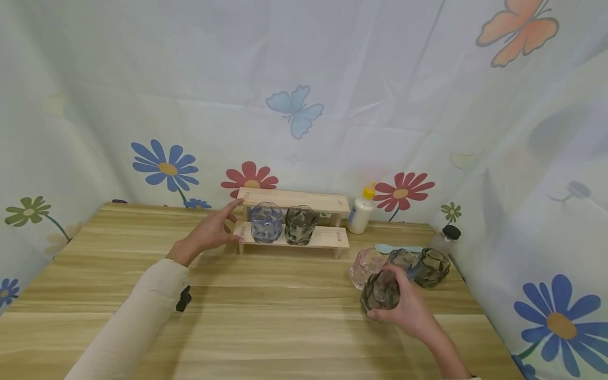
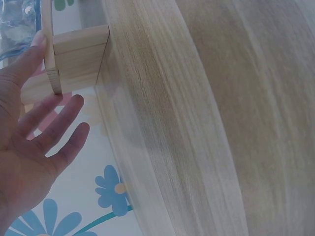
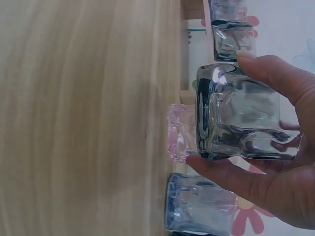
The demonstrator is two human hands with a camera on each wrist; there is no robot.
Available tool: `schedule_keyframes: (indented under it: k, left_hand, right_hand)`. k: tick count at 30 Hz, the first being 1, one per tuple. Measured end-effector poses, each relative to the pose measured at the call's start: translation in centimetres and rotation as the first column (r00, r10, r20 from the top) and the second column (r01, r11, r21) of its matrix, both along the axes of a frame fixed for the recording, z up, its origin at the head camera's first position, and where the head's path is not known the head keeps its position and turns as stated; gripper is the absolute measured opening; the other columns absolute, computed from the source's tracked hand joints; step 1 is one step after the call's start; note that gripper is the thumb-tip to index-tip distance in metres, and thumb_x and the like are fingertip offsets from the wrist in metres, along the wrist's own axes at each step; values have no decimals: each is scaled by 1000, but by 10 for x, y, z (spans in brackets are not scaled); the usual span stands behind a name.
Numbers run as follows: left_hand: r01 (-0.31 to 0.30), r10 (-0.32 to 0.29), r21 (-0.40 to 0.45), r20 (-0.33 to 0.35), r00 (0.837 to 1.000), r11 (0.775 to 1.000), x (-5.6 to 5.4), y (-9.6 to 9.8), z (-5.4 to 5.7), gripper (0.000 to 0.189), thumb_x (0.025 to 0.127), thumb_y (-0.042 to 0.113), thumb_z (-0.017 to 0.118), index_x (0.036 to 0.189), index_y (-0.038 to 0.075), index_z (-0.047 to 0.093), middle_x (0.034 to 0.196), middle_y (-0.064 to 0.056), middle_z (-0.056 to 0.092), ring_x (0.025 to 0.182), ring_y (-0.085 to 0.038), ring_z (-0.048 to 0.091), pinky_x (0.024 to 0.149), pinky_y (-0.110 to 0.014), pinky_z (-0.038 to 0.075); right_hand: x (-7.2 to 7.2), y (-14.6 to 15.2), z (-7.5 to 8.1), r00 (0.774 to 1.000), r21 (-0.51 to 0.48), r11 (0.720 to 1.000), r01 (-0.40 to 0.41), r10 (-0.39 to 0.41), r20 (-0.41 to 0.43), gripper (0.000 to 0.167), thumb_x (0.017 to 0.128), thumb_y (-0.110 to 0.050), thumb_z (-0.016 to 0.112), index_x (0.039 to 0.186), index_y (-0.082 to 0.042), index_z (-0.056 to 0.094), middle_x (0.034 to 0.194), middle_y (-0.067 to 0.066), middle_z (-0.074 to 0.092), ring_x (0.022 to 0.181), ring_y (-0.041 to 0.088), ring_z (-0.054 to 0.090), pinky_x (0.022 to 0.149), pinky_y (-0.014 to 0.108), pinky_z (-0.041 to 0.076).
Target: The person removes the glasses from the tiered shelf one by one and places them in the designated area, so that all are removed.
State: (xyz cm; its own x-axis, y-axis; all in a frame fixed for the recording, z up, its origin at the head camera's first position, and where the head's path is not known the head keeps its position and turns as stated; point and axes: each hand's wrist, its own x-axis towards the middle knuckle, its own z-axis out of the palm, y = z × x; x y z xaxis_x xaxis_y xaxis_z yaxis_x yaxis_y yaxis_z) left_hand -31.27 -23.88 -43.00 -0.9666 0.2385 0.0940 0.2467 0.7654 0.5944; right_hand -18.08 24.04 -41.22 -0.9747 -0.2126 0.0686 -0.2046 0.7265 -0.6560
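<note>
My right hand [image 1: 407, 309] grips a smoky grey glass cup [image 1: 380, 291] between thumb and fingers, and in the right wrist view this cup [image 3: 241, 113] is held off the tabletop. Beside it are a pink glass cup [image 1: 363, 270], a blue glass cup [image 1: 404, 257] and another grey glass cup [image 1: 435, 268]. At the left end of a two-step wooden shelf [image 1: 294, 198], my left hand [image 1: 211, 230] touches the wood with spread, fairly straight fingers. On the lower step stand a bluish-purple glass cup [image 1: 266, 224] and a dark grey one [image 1: 301, 226], side by side.
A white bottle with a yellow cap [image 1: 362, 211] stands right of the shelf. Behind the cups lies a light blue spoon-like utensil [image 1: 394, 248], near a black-lidded jar [image 1: 448, 237]. Flowered curtains [image 1: 294, 63] enclose the wooden table [image 1: 266, 322] at back and sides.
</note>
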Motion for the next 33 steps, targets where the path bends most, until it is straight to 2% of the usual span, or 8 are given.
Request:
schedule_keyframes:
  k: [5,10,16,23,33]
  left_hand:
    - [3,-3,0,-2,1000,1000,1,1,0,104,80,24,86,159,21,19,127,-27,61,93,-35,71,82,-51,57]
    - [4,-5,7,4,1000,1000,1,1,0,105,80,24,86,160,22,18,128,-27,61,94,-35,71,82,-51,57]
    - [9,-9,11,3,1000,1000,0,0,0,105,79,25,86,160,22,18,128,-27,61,93,-35,71,82,-51,57]
    - [0,0,-3,20,1000,1000,-1,0,0,106,80,28,86,160,23,17,129,-27,60,96,-36,70,83,-51,57]
    - [-4,4,0,22,1000,1000,1,1,2,105,80,26,86,160,23,17,130,-26,60,96,-35,71,83,-50,57]
  right_hand:
    - [1,-2,-9,999,-4,1000,25,-24,24,101,65,-28,95,145,-13,37,133,22,55,128,45,52,99,61,45]
    - [0,-5,-17,999,-2,999,42,-42,3,101,62,-27,97,143,-10,39,125,19,60,122,42,56,99,60,46]
    - [-2,-6,-24,998,5,998,56,-56,-3,102,60,-27,97,143,-10,39,126,22,61,123,45,56,99,61,45]
    - [-3,-6,-28,998,15,998,69,-69,-13,101,59,-27,98,141,-13,41,130,25,60,124,47,56,98,62,46]
    - [-6,-7,-27,998,35,997,63,-63,-5,103,57,-28,99,142,-12,41,129,22,61,124,45,56,99,61,46]
